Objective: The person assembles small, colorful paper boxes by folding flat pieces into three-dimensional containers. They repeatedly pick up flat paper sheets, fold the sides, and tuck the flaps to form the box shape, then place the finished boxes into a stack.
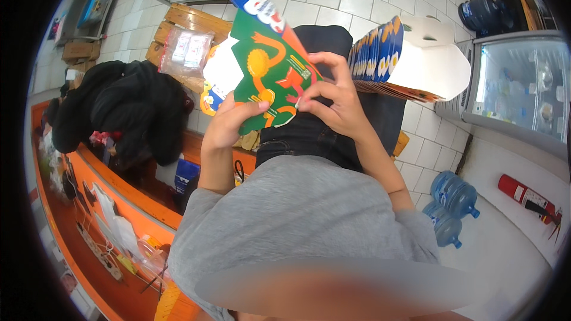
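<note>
Green card carton [267,71] — held tilted above the lap [303,142], between both hands. Clasped near its lower left by the left hand [223,122], with the thumb laid on the printed face and the fingers hidden behind. Pinched at its right edge by the right hand [339,95], narrow between thumb and fingers. Apparently at the folding step, working an edge or tab into place; impossible to tell whether already locked. Next, judging by the row of cartons [377,53] just to the right: steady with the left, press the edge home — without creasing the face.
</note>
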